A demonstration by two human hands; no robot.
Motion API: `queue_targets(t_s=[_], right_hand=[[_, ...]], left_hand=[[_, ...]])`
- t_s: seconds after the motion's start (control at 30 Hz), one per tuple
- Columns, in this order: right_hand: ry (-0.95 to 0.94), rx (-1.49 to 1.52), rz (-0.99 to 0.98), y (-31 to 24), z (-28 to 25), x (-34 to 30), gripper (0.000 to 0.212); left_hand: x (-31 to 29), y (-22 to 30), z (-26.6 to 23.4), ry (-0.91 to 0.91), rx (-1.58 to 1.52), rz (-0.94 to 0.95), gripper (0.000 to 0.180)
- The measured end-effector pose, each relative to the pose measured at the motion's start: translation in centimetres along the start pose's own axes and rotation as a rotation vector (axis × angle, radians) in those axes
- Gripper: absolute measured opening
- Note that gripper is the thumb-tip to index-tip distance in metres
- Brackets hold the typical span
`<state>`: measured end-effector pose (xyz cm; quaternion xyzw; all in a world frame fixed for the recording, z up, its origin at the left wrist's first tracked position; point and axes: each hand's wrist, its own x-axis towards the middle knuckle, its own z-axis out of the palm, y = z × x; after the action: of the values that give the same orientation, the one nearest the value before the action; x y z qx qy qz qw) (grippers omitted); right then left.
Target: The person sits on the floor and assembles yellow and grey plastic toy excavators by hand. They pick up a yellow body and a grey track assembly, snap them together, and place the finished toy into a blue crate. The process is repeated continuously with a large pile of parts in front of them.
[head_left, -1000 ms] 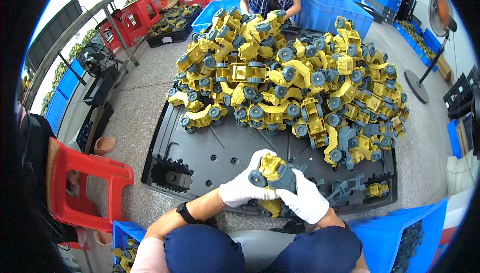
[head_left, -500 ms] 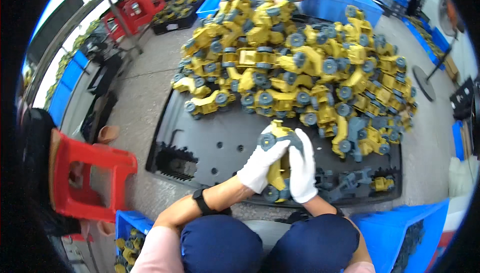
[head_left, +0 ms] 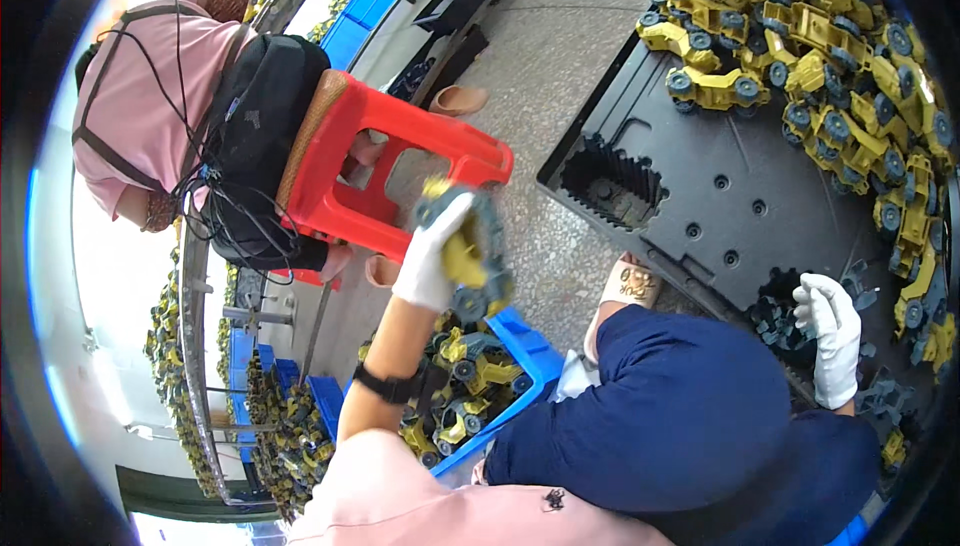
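My left hand (head_left: 428,264), in a white glove, grips a yellow and grey toy truck (head_left: 466,254), somewhat blurred. It is held up above a blue bin (head_left: 530,348) in which several similar toy trucks (head_left: 478,374) lie. My right hand (head_left: 830,331), also gloved in white, hovers at the near part of a black tray (head_left: 650,136) with its fingers loosely stretched and nothing visible in them. Dark grey plastic parts (head_left: 880,398) lie on the tray beside that hand. A heap of yellow toy trucks (head_left: 830,56) covers the tray's far right side.
A red stool (head_left: 400,111) stands left of the tray, with a person in a pink top (head_left: 160,86) sitting on it. Past that person, more toy trucks (head_left: 285,416) are piled along a metal-framed bench. A slipper (head_left: 458,99) lies on the speckled floor.
My view has swung left. The left hand has carried the toy truck from over the tray to above the blue bin; the right hand has let go of it and stays by the tray.
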<state>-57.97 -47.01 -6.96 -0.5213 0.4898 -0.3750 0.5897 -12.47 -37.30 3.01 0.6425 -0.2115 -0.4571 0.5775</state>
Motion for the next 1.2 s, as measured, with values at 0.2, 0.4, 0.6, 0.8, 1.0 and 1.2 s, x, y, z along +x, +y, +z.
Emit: queue_targets(t_s=[0.2, 0.4, 0.6, 0.8, 1.0, 1.2], right_hand=[[-0.082, -0.092, 0.069, 0.0, 0.9, 0.1, 0.019], [-0.049, -0.123, 0.068, -1.7, -0.1, -1.1, 0.021], [0.18, -0.161, -0.008, -0.8, -1.8, -1.3, 0.022], [0.657, -0.607, -0.244, 1.4, -5.8, -2.0, 0.039], [0.665, -1.158, -0.068, 2.6, -5.5, -0.7, 0.071], [0.517, -1.165, -0.019, 4.8, -5.3, 1.3, 0.059]], left_hand=[[-5.4, -7.2, -15.6, 0.541, 0.404, 0.024, 0.043], [-1.8, -9.5, -15.2, 0.828, 1.332, -0.291, 0.079], [1.2, -11.4, -13.8, 0.923, 1.57, 0.15, 0.041], [3.0, -8.2, 3.0, 0.183, 1.305, 0.972, 0.049], [5.7, -9.1, 16.9, -0.466, 0.965, 0.747, 0.025], [10.8, -10.3, 26.0, -0.511, 0.791, 0.605, 0.024]])
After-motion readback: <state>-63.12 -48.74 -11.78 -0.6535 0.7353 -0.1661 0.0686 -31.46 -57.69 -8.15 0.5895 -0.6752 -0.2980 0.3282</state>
